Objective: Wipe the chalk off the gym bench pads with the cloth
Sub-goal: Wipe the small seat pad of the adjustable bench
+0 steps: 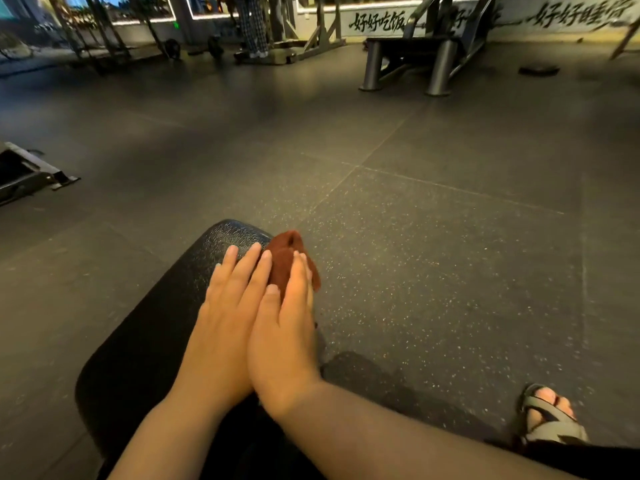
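A black textured bench pad (145, 341) runs from the lower left up to the middle of the head view. A brown-red cloth (282, 261) lies bunched at the pad's far right corner, partly hanging over the edge. My left hand (225, 306) lies flat on the pad with straight fingers, its fingertips beside the cloth. My right hand (284, 327) presses on the cloth with straight fingers, its thumb lying against my left hand. Most of the cloth is hidden under my right hand.
Dark speckled rubber floor tiles (433, 254) surround the bench. My sandalled foot (550, 417) stands at the lower right. A metal machine base (31, 168) sits at the left, another bench frame (415, 57) and a weight plate (538, 70) farther back. A person's legs (254, 26) stand at the back.
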The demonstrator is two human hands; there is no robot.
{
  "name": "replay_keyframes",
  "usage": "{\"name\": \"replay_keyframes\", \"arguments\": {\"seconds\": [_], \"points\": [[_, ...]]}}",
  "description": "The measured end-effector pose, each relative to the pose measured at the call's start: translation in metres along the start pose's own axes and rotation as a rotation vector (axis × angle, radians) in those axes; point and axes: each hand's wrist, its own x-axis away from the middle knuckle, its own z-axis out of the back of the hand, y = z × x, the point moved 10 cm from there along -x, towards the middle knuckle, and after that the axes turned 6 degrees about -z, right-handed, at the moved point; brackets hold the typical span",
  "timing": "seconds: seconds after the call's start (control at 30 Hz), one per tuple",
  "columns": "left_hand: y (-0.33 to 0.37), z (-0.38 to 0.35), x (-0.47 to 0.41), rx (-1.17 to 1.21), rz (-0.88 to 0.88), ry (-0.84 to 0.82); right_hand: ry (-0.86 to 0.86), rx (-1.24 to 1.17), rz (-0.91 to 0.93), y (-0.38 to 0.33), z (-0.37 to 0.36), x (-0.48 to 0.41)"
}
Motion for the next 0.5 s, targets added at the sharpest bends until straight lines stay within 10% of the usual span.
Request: {"name": "replay_keyframes", "arguments": {"seconds": [0.33,0.5], "points": [[-0.014,-0.005,-0.018,0.338,0.003,-0.059,0.039,-0.062,-0.019,-0.001,0.005,-0.031],[-0.042,0.007,0.003,1.015,0.267,0.158,0.003,0.045,0.053,0.005,0.003,-0.011]]}}
